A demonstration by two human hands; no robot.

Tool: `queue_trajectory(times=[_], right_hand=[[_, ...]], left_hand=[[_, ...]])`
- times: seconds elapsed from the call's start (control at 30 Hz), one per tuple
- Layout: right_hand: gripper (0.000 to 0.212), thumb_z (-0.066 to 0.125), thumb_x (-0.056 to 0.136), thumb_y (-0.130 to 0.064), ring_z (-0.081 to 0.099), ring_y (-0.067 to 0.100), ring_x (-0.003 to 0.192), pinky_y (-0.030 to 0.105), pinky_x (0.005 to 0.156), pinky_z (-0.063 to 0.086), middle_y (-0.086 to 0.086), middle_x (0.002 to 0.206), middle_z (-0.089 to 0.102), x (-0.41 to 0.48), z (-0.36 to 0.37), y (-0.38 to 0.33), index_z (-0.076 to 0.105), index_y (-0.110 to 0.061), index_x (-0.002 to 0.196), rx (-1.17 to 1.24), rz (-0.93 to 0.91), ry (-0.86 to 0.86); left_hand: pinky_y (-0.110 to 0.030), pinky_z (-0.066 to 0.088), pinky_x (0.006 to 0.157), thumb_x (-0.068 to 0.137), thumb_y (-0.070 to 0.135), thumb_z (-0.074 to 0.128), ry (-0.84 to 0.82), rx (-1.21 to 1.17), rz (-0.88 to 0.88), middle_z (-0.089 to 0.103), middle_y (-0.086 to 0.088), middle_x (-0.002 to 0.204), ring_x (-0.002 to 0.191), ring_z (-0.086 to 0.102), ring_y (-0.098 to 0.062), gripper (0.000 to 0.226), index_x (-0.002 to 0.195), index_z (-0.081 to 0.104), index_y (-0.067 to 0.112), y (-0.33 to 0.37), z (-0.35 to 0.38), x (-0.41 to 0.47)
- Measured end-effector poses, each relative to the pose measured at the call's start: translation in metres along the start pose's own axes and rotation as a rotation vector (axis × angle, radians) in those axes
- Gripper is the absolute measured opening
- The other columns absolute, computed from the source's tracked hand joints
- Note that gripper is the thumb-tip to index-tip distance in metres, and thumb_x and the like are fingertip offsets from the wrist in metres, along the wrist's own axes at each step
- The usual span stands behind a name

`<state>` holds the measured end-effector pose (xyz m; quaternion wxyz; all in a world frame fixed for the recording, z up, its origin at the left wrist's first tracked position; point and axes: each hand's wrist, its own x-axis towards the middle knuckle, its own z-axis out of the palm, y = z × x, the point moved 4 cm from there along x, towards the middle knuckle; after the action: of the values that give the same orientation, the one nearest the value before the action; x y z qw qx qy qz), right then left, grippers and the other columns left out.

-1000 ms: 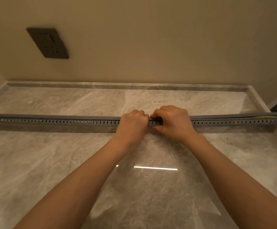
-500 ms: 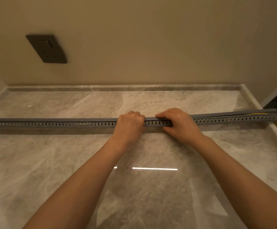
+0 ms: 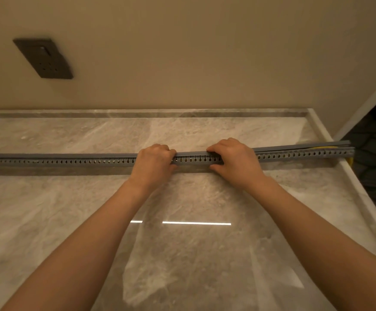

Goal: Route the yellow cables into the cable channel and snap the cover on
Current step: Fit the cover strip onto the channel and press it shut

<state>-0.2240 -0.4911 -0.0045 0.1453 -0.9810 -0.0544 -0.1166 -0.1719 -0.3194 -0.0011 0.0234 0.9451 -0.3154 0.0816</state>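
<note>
A long grey slotted cable channel (image 3: 70,162) lies across the marble counter from the left edge to past the right edge. Its grey cover (image 3: 191,153) sits along the top, flush on the left and lifted off the channel at the far right end (image 3: 317,146). Yellow cables (image 3: 327,148) show in that gap and hang down at the channel's end (image 3: 350,160). My left hand (image 3: 153,161) is closed over the cover and channel at the middle. My right hand (image 3: 236,160) grips them a little to the right, fingers on top, thumb at the front.
The marble counter (image 3: 182,254) has a raised rim at the back and right edge (image 3: 361,194). A dark wall socket plate (image 3: 44,58) is on the beige wall at the upper left. Dark floor lies beyond the counter's right edge.
My right hand has slid to the right along the cover, so a stretch of channel now shows between my hands. My left hand stays near the middle. The view has shifted slightly.
</note>
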Motion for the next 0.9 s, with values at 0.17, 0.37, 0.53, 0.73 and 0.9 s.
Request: queue_trajectory(times=[0.17,0.37,0.53,0.73,0.9], right_hand=[[0.034,0.066,0.079,-0.021,0.054,0.022,0.098,0.031,0.076,0.040,0.003,0.105,0.065,0.003,0.003,-0.005,0.061,-0.016,0.113,-0.075,0.006,-0.008],[0.033,0.070,0.076,-0.021,0.056,0.023,0.095,0.032,0.071,0.042,0.004,0.098,0.066,0.005,0.000,-0.008,0.063,-0.016,0.108,-0.092,0.066,-0.016],[0.033,0.069,0.076,-0.027,0.054,0.020,0.095,0.033,0.071,0.044,0.000,0.099,0.063,0.012,-0.001,-0.008,0.060,-0.020,0.108,-0.155,0.070,-0.093],[0.039,0.068,0.076,-0.032,0.055,0.018,0.095,0.034,0.073,0.048,-0.002,0.104,0.061,0.025,0.001,-0.004,0.057,-0.023,0.113,-0.149,0.021,-0.269],[0.032,0.059,0.086,-0.037,0.061,0.021,0.092,0.032,0.071,0.042,-0.001,0.105,0.067,0.029,0.009,-0.007,0.056,-0.022,0.114,-0.203,-0.113,-0.360]], left_hand=[[-0.033,0.044,0.071,0.088,0.027,0.053,-0.014,0.007,0.018,0.065,-0.005,0.092,0.088,0.057,-0.022,0.024,0.101,0.064,0.011,0.000,-0.001,0.000],[-0.031,0.035,0.063,0.087,0.030,0.054,0.023,-0.020,0.086,0.065,-0.005,0.090,0.087,0.057,-0.023,0.023,0.096,0.063,0.011,-0.004,0.002,0.001],[-0.031,0.032,0.058,0.083,0.029,0.059,0.115,-0.094,0.142,0.066,-0.005,0.081,0.078,0.058,-0.023,0.019,0.087,0.066,0.012,-0.010,0.003,0.001],[-0.032,0.039,0.055,0.077,0.029,0.066,0.190,-0.167,0.159,0.068,-0.004,0.075,0.072,0.060,-0.023,0.018,0.085,0.070,0.012,-0.018,0.002,0.004],[-0.032,0.046,0.049,0.070,0.024,0.074,0.234,-0.218,0.150,0.068,-0.005,0.070,0.066,0.061,-0.025,0.016,0.079,0.071,0.011,-0.021,0.003,0.002]])
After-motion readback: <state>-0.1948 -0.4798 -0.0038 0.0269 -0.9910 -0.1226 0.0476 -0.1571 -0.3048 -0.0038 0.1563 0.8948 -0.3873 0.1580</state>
